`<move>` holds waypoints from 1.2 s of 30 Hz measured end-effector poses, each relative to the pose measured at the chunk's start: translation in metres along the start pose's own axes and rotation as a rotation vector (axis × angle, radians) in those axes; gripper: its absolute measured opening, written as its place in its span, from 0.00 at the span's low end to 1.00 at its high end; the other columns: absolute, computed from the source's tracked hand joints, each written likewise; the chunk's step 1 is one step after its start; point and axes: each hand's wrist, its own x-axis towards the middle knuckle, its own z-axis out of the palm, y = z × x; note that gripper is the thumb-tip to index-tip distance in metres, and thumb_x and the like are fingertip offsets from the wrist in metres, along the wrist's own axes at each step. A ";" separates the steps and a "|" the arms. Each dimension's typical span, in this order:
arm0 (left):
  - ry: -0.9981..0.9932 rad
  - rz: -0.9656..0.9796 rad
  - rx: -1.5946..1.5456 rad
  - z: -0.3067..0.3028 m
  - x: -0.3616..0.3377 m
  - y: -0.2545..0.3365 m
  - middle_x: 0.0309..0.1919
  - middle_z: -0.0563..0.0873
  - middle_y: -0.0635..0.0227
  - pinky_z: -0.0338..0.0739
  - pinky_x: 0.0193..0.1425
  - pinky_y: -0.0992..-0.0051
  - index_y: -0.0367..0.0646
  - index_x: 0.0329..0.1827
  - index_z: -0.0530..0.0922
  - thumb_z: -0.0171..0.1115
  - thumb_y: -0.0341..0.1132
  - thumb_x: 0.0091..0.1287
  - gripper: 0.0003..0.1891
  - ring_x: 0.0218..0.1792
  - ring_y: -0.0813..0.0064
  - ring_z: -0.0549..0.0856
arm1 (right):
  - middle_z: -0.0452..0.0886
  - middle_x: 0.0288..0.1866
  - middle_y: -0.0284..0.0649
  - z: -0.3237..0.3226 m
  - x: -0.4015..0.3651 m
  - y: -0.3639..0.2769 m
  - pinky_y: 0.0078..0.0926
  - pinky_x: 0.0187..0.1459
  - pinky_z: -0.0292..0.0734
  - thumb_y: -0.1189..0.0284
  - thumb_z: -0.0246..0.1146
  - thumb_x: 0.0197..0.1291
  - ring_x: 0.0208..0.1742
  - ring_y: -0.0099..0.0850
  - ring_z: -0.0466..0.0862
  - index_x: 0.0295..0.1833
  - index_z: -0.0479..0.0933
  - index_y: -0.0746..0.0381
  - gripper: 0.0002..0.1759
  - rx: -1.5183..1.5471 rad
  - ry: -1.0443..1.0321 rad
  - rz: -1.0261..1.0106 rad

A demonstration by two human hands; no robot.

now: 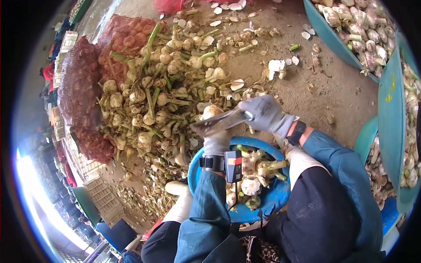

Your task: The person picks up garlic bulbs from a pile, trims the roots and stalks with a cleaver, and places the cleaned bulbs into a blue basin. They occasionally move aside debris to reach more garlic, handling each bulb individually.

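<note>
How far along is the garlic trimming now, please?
Done: teal plastic tubs hold many trimmed bulbs. In hand: the left hand holds one pale garlic bulb, and the right hand holds a grey knife on it. Left: a big heap of green-stalked garlic.

Head-worn view, steeply downward, close

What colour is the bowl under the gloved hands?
The bowl is bright blue, clearest in the head view.

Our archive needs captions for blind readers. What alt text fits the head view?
A gloved left hand holds a garlic bulb while the gloved right hand sets a knife against it, above a blue bowl of bulbs. A garlic heap lies beyond.
</note>
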 end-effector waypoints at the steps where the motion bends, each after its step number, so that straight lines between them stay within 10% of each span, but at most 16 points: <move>1: 0.023 -0.186 -0.379 0.009 0.000 -0.016 0.39 0.76 0.64 0.73 0.45 0.75 0.42 0.45 0.66 0.52 0.36 0.61 0.12 0.39 0.72 0.77 | 0.74 0.21 0.36 0.003 0.003 -0.005 0.34 0.24 0.70 0.64 0.60 0.42 0.24 0.37 0.77 0.30 0.70 0.53 0.09 0.003 0.001 -0.002; 3: 0.048 -0.371 -0.758 0.022 0.001 -0.052 0.41 0.75 0.63 0.73 0.46 0.75 0.41 0.45 0.66 0.51 0.36 0.62 0.12 0.41 0.73 0.76 | 0.74 0.21 0.36 0.006 0.007 -0.011 0.34 0.24 0.70 0.66 0.61 0.40 0.24 0.36 0.77 0.30 0.69 0.54 0.10 -0.038 -0.036 -0.063; 6: -0.033 -0.001 -0.147 0.024 0.003 -0.039 0.40 0.75 0.61 0.74 0.45 0.72 0.41 0.46 0.66 0.50 0.37 0.63 0.13 0.40 0.68 0.77 | 0.74 0.22 0.36 0.012 0.007 -0.013 0.34 0.25 0.70 0.66 0.60 0.40 0.26 0.36 0.77 0.30 0.69 0.54 0.10 -0.074 -0.063 0.006; 8: 0.480 -0.791 -1.714 0.018 0.008 0.036 0.41 0.75 0.59 0.76 0.45 0.68 0.41 0.47 0.66 0.48 0.40 0.63 0.14 0.40 0.64 0.77 | 0.74 0.22 0.36 0.016 0.006 -0.006 0.34 0.26 0.70 0.67 0.60 0.40 0.27 0.37 0.77 0.30 0.69 0.54 0.10 -0.072 -0.080 0.025; 9: 0.226 -0.660 -1.889 0.012 0.003 0.033 0.42 0.75 0.57 0.78 0.43 0.67 0.40 0.47 0.66 0.45 0.41 0.65 0.14 0.41 0.62 0.78 | 0.74 0.23 0.37 0.016 0.004 -0.002 0.34 0.27 0.71 0.67 0.59 0.39 0.28 0.37 0.77 0.30 0.69 0.55 0.10 -0.071 -0.098 0.045; 17: 0.356 -0.745 -1.868 0.015 -0.002 0.055 0.34 0.77 0.64 0.79 0.33 0.79 0.40 0.40 0.70 0.49 0.36 0.61 0.10 0.32 0.72 0.80 | 0.76 0.28 0.38 0.022 -0.005 0.020 0.33 0.30 0.72 0.71 0.58 0.40 0.31 0.38 0.78 0.33 0.72 0.53 0.09 -0.023 -0.050 0.047; 18: 0.001 -0.496 -1.917 0.008 -0.008 0.039 0.28 0.77 0.68 0.76 0.27 0.83 0.40 0.36 0.71 0.49 0.33 0.60 0.07 0.28 0.76 0.78 | 0.78 0.31 0.40 0.031 -0.004 0.035 0.34 0.31 0.73 0.71 0.57 0.43 0.32 0.39 0.78 0.35 0.74 0.53 0.10 -0.068 -0.129 0.125; 20: 0.134 -0.077 -0.143 -0.018 -0.023 0.089 0.26 0.75 0.70 0.72 0.24 0.83 0.42 0.36 0.70 0.48 0.30 0.60 0.05 0.25 0.80 0.76 | 0.79 0.35 0.42 0.029 -0.012 0.073 0.40 0.37 0.73 0.66 0.52 0.48 0.36 0.43 0.79 0.42 0.76 0.51 0.15 -0.144 -0.292 0.704; 22: -0.192 -0.592 -1.646 -0.038 -0.036 0.089 0.31 0.77 0.69 0.71 0.28 0.82 0.42 0.42 0.72 0.59 0.28 0.54 0.12 0.29 0.82 0.75 | 0.79 0.35 0.45 0.023 -0.033 0.093 0.38 0.38 0.73 0.63 0.53 0.49 0.36 0.43 0.79 0.41 0.76 0.52 0.13 -0.064 -0.181 0.829; 24: -0.536 -0.546 -0.779 -0.064 -0.047 0.098 0.36 0.78 0.67 0.72 0.36 0.79 0.41 0.44 0.73 0.64 0.34 0.52 0.17 0.34 0.78 0.77 | 0.79 0.34 0.44 0.012 -0.034 0.093 0.36 0.38 0.74 0.61 0.55 0.47 0.36 0.42 0.79 0.40 0.76 0.53 0.14 -0.053 -0.131 0.766; 25: -0.577 -0.120 -0.193 -0.083 -0.040 0.124 0.39 0.78 0.65 0.72 0.43 0.75 0.42 0.44 0.74 0.66 0.34 0.50 0.18 0.39 0.72 0.77 | 0.79 0.34 0.44 0.012 -0.035 0.094 0.35 0.39 0.74 0.61 0.57 0.45 0.36 0.42 0.79 0.40 0.76 0.54 0.15 0.035 -0.133 0.789; 27: -0.002 0.292 0.345 -0.123 -0.023 0.086 0.39 0.78 0.61 0.71 0.48 0.73 0.44 0.43 0.74 0.70 0.29 0.39 0.24 0.43 0.68 0.77 | 0.80 0.34 0.43 0.013 -0.037 0.088 0.31 0.41 0.74 0.61 0.60 0.42 0.37 0.40 0.79 0.40 0.76 0.54 0.17 0.177 -0.206 0.853; 28: 0.238 0.269 0.372 -0.153 -0.011 0.049 0.42 0.77 0.61 0.71 0.49 0.72 0.46 0.47 0.72 0.69 0.27 0.38 0.28 0.46 0.66 0.76 | 0.80 0.34 0.43 0.012 -0.036 0.083 0.31 0.41 0.74 0.61 0.60 0.42 0.37 0.40 0.79 0.40 0.76 0.54 0.17 0.185 -0.205 0.852; 29: 0.449 -0.122 1.035 -0.173 -0.009 0.056 0.48 0.73 0.60 0.70 0.52 0.69 0.45 0.50 0.69 0.70 0.30 0.38 0.31 0.51 0.63 0.72 | 0.80 0.33 0.43 0.010 -0.031 0.075 0.31 0.41 0.74 0.61 0.60 0.41 0.37 0.39 0.79 0.39 0.76 0.54 0.17 0.158 -0.224 0.883; 31: 0.355 -0.557 1.221 -0.204 0.000 0.008 0.52 0.68 0.58 0.65 0.58 0.67 0.43 0.54 0.62 0.69 0.36 0.39 0.36 0.56 0.59 0.66 | 0.80 0.33 0.41 0.009 -0.025 0.064 0.30 0.41 0.73 0.60 0.59 0.41 0.37 0.38 0.79 0.39 0.76 0.54 0.17 0.236 -0.262 0.930; 36: 0.355 -0.439 1.209 -0.204 -0.023 0.006 0.49 0.70 0.55 0.69 0.53 0.64 0.42 0.51 0.63 0.66 0.34 0.42 0.31 0.52 0.56 0.69 | 0.80 0.36 0.42 0.021 -0.028 0.064 0.31 0.43 0.72 0.60 0.60 0.41 0.39 0.37 0.79 0.43 0.76 0.53 0.19 0.227 -0.335 0.891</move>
